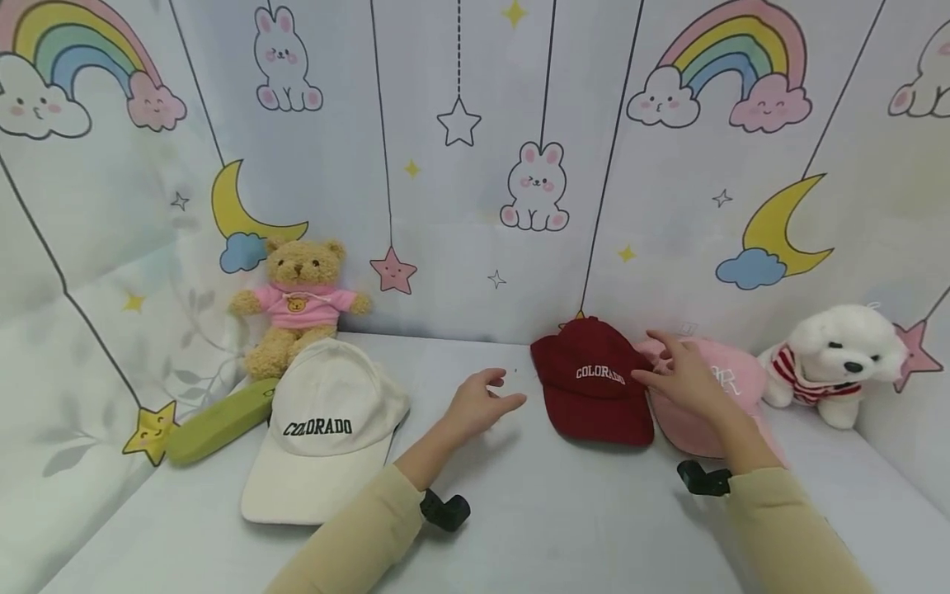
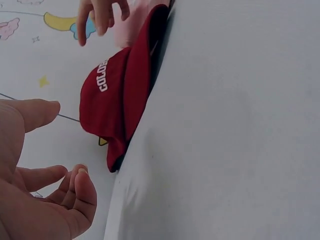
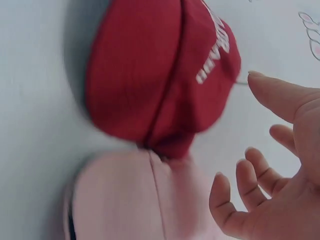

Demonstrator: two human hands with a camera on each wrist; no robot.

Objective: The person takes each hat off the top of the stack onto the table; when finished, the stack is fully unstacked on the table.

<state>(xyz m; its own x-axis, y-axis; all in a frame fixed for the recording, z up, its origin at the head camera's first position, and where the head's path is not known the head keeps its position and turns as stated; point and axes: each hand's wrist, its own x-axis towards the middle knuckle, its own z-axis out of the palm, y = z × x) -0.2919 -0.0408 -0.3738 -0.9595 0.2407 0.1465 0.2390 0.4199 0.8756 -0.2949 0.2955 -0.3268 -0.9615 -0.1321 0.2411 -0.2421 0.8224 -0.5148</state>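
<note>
A dark red baseball cap [image 1: 597, 384] with white COLORADO lettering sits at the back of the table, between my two hands. My left hand [image 1: 478, 406] hovers to its left, fingers loosely bent and holding nothing; the left wrist view shows a gap between this hand and the cap. Over the pink baseball cap [image 1: 742, 375], which lies partly behind the red one, is my right hand [image 1: 686, 378], with thumb and fingers spread near the red cap's right side. In the right wrist view its fingers [image 3: 272, 97] grip nothing.
At the left lie a cream COLORADO cap [image 1: 319, 437] and a green elongated case [image 1: 218, 422]. A teddy bear [image 1: 300, 301] in a pink top sits behind them. A white plush dog [image 1: 834, 363] stands at the far right. A printed cloth backdrop [image 1: 460, 198] rises along the table's back.
</note>
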